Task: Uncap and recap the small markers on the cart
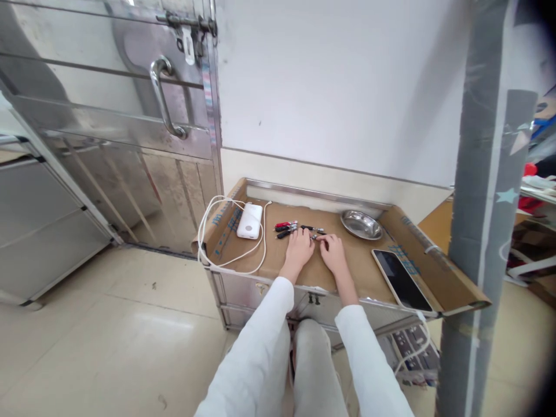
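On the cardboard-covered top of a low cabinet [278, 265], my left hand [299, 248] is closed, its curled fingers at one end of a small dark pen [314, 236]. The fingertips of my right hand [332, 252] pinch the other end of the same pen, though the fingers hide most of it. Just past my left hand lie a red pen [285, 224] and a black pen [283, 234], side by side. Another dark pen [313, 229] lies beyond the gap between my hands.
A white power bank [249, 221] with a looped white cable [264, 243] sits at the left. To the right are a round metal dish [362, 225] and a phone [400, 279]. Raised cardboard edges [428, 255] flank the top; a grey wrapped column [482, 220] stands at the right.
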`<state>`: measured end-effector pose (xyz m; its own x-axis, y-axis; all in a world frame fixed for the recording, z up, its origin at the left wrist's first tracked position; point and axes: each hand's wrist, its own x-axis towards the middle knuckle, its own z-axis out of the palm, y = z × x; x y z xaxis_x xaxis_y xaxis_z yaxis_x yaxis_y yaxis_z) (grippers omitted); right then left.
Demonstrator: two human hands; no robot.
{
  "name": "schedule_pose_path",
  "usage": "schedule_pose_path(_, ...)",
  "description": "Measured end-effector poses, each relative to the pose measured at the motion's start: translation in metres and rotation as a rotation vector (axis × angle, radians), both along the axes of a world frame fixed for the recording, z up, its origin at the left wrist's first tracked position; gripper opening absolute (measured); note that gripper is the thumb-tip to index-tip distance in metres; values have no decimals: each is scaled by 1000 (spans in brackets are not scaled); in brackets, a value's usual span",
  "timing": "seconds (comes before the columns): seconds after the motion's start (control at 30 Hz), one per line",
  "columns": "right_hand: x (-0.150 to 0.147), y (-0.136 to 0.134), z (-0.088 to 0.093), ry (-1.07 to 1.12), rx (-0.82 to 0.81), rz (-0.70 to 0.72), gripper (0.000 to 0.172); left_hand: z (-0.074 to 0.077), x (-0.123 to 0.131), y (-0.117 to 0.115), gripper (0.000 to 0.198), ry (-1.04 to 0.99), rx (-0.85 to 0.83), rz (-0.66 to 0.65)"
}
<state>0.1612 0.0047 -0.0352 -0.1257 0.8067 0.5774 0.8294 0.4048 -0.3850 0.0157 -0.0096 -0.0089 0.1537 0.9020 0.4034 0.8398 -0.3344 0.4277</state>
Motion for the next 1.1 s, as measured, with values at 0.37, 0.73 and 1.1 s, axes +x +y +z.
schedule_pose_path(0.37, -1, 6, -3, -27, 40, -35, 20, -1, 2, 3, 13, 24, 8, -21)
schedule_pose_path(0.73, -1, 5, -4, -90, 39, -83, 29, -4, 1, 6, 14, -3, 17, -110)
schedule_pose_path(1.1, -3, 5, 0, 5, 7, 41, 30, 5, 0, 4, 14, -372, 33, -271)
